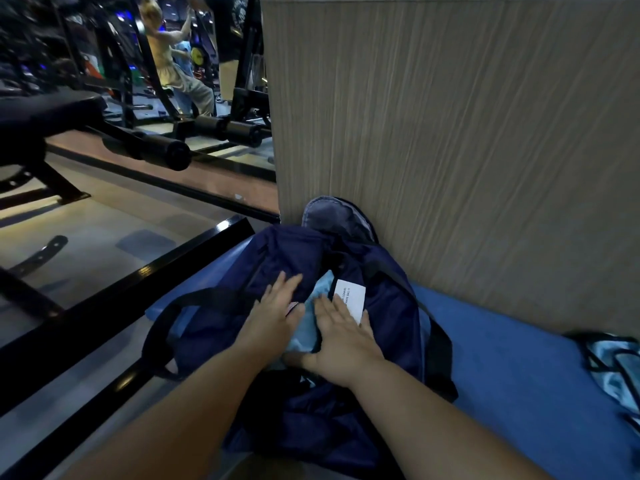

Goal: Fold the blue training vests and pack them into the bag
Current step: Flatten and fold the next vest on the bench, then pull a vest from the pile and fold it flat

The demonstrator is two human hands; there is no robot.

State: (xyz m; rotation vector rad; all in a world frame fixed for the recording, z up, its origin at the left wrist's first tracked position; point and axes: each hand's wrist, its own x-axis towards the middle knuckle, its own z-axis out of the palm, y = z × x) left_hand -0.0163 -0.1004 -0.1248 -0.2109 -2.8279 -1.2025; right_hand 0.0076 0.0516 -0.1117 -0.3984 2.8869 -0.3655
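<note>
A dark navy bag (pixel 391 306) with black straps lies open on a blue mat, against a wood-grain panel. Inside its opening sits a folded light blue vest (pixel 308 327), with a white label (pixel 351 299) beside it on the bag's lining. My left hand (pixel 273 313) rests with straight fingers on the left flap of the bag, at the vest's edge. My right hand (pixel 341 341) presses flat on the vest inside the opening. Another light blue vest with black trim (pixel 613 368) lies on the mat at the far right edge.
The blue mat (pixel 512 341) runs under the bag toward the right. A wood-grain panel (pixel 450 133) stands right behind the bag. Black bench frame bars (pixel 138 289) cross the floor on the left. Gym machines and people fill the background at top left.
</note>
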